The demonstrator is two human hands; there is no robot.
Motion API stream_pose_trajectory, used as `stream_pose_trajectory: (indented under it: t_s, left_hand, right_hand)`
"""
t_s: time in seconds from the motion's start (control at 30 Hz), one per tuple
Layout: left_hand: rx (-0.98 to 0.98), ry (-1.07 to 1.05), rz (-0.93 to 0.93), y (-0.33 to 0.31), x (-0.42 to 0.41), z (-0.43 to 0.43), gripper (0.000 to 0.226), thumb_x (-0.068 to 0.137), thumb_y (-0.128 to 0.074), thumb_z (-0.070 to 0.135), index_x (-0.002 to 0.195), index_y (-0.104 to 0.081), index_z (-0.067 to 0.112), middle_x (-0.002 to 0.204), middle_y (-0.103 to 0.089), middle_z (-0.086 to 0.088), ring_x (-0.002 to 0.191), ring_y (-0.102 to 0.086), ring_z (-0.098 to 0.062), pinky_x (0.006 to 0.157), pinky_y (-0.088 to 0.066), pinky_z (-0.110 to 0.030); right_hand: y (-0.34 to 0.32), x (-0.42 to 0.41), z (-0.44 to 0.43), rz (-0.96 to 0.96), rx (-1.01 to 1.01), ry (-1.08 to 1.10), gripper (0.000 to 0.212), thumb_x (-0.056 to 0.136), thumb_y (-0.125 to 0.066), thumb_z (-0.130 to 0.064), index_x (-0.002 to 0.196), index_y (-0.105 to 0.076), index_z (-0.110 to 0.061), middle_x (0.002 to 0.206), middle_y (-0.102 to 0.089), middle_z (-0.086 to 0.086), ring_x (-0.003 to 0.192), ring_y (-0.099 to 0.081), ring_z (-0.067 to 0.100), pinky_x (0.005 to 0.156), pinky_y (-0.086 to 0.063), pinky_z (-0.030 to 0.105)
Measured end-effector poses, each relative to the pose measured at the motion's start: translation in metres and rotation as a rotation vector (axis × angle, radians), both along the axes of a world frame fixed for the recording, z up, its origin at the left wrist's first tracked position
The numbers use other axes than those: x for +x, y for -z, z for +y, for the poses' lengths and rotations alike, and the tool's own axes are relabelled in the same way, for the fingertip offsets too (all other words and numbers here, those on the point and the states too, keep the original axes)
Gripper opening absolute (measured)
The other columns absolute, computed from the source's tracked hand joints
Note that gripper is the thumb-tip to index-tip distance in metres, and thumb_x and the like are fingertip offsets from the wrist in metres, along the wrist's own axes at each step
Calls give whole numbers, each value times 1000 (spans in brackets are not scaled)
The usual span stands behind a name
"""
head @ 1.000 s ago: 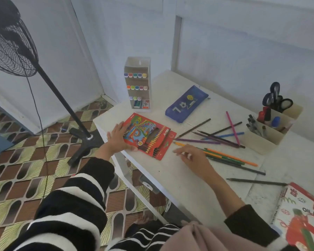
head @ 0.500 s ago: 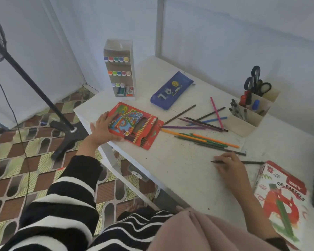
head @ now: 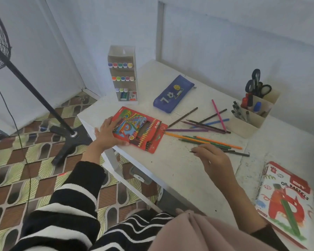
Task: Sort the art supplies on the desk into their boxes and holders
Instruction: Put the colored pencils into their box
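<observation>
A red coloured-pencil box (head: 143, 131) lies near the desk's left edge, and my left hand (head: 107, 135) grips its near-left end. Several loose coloured pencils (head: 203, 139) are scattered across the middle of the white desk (head: 172, 171); among them are orange, green, purple, pink and blue ones. My right hand (head: 213, 159) hovers just in front of that pile and pinches a dark pencil (head: 192, 151). Only the pencil's tip shows, sticking out to the left of the fingers.
A blue pencil case (head: 172, 95) and a tall marker holder (head: 122, 73) stand at the back. A beige desk organiser (head: 250, 120) with scissors (head: 256, 84) and pens sits at the right. An oil pastels box (head: 285, 200) lies near right. A fan stand (head: 43, 98) is on the floor left.
My right hand reached right to a lone dark pencil, picked it up and has carried it left toward the pencil pile. My left hand stays on the red box.
</observation>
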State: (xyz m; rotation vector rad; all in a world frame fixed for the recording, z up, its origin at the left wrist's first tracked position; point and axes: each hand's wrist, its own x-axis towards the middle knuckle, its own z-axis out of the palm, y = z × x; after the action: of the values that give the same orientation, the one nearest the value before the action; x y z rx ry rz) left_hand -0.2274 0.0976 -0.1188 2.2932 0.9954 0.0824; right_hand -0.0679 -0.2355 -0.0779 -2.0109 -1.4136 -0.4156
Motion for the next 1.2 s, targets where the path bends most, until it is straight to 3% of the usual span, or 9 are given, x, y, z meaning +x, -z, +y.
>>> stream_pose_trajectory:
  t_s: [0.1, 0.2, 0.33, 0.47, 0.67, 0.8, 0.97, 1.1, 1.2]
  left_hand:
    - [18, 0, 8, 1, 0, 2, 99, 67, -83, 40, 147, -25, 36, 157, -10, -1, 144, -10, -25, 115, 7, -53]
    - [26, 13, 17, 3, -1, 3, 98, 67, -81, 44, 147, -24, 35, 156, -10, -2, 144, -13, -26, 115, 6, -54]
    - [48, 47, 36, 4, -3, 6, 100, 66, -80, 50, 147, -23, 35, 156, -10, -1, 143, -15, -25, 115, 3, -55]
    - [90, 92, 46, 4, -5, 9, 101, 65, -79, 56, 146, -24, 35, 156, -13, -2, 143, -18, -25, 116, -2, -54]
    - [156, 210, -13, 2, -6, 24, 95, 63, -78, 59, 140, -34, 25, 147, -25, -7, 136, -28, -26, 115, -15, -46]
    - [189, 286, -26, 12, -5, 37, 106, 53, -62, 74, 143, -28, 30, 149, -22, -7, 137, -24, -26, 116, -13, -48]
    - [181, 341, -112, 18, -1, 48, 106, 51, -59, 80, 140, -31, 30, 148, -24, -5, 137, -25, -25, 116, -13, -48]
    - [116, 353, -146, 14, 5, 55, 112, 53, -60, 76, 146, -27, 25, 156, -19, -3, 144, -17, -24, 118, -7, -45]
    - [170, 375, -123, 16, 5, 57, 129, 43, -41, 96, 150, -20, 26, 158, -17, 0, 146, -14, -22, 118, -5, -44]
  right_hand:
    - [-14, -12, 24, 38, 147, -48, 12, 90, -58, -8, 94, -67, -2, 88, -66, 9, 82, -60, 14, 78, -48, 16]
    - [-23, -21, 48, 118, 318, -48, 7, 92, -53, -7, 96, -58, -4, 85, -63, 11, 79, -53, 7, 76, -43, 7]
    - [-28, -33, 78, 374, 498, 8, 6, 97, -48, -18, 100, -52, -16, 89, -56, -6, 68, -57, 8, 65, -50, 16]
    - [-18, -44, 97, 672, 652, 176, 16, 96, -48, -16, 97, -50, -32, 88, -62, 7, 63, -62, 15, 62, -53, 26]
    - [-3, -41, 103, 1066, 957, 568, 12, 99, -43, -8, 96, -47, -19, 86, -64, 15, 63, -66, 19, 64, -56, 30]
    - [10, -40, 102, 1173, 1079, 710, 11, 99, -43, -10, 96, -46, -20, 89, -65, 14, 61, -64, 16, 63, -55, 28]
    - [17, -48, 103, 1221, 1221, 803, 15, 99, -42, -10, 92, -46, -22, 86, -63, 14, 57, -60, 13, 58, -52, 24]
    - [26, -56, 109, 1278, 1196, 738, 14, 98, -44, -6, 92, -47, -17, 88, -64, 18, 63, -65, 18, 61, -54, 24]
    - [34, -61, 115, 1305, 879, 677, 7, 94, -53, -5, 93, -56, -11, 92, -67, 11, 72, -69, 10, 63, -53, 19]
